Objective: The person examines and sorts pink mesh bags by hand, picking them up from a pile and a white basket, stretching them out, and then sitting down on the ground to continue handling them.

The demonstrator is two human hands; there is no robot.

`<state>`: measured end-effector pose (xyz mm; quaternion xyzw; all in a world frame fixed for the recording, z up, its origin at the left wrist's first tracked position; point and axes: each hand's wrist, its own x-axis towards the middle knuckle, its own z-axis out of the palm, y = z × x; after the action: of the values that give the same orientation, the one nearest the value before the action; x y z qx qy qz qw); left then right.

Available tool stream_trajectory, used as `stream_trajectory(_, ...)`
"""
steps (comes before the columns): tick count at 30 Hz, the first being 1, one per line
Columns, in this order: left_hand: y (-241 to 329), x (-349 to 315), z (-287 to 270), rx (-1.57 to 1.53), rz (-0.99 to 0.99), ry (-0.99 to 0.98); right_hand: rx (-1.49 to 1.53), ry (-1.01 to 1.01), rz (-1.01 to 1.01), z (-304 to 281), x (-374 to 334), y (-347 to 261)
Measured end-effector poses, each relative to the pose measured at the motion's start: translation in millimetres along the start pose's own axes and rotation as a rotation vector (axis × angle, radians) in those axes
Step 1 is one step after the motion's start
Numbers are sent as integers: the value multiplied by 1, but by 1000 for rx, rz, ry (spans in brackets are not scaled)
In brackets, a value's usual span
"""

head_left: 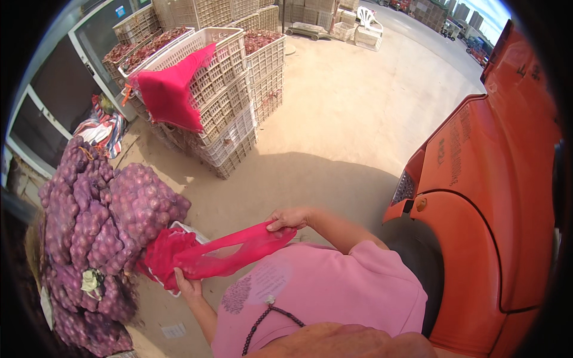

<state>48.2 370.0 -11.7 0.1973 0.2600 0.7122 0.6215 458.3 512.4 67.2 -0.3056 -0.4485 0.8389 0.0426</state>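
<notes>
We look from the wearer's head through one wide fisheye, facing down and forward: close above the shirt (340, 283) and red mesh (206, 262), farther from the crates (224, 116), the vehicle (477, 203) bending along the right rim

A bright pinkish-red mesh piece (236, 261) is stretched slantwise between left hand (188, 284) and right hand (287, 219), its right end higher. Thin and see-through along the middle, it gathers into denser folds at the left, beside similarly coloured bunched mesh (162, 253); where they divide is unclear.
</notes>
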Motion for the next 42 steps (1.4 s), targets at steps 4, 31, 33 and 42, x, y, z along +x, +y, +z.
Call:
stream_trajectory(4, -36, 33, 37, 860, 85, 479, -210, 138, -119, -43, -31, 2)
stream_trajectory(31, -196, 214, 193, 191, -574, -10, 605, 377, -614, -193, -175, 33)
stream_trajectory(33, -201, 205, 202, 458, -720, -116, 884, 398, -790, -208, -187, 17)
stream_trajectory(42, -183, 202, 182, 147, -598, -126, -290, 1197, -502, -219, -109, -40)
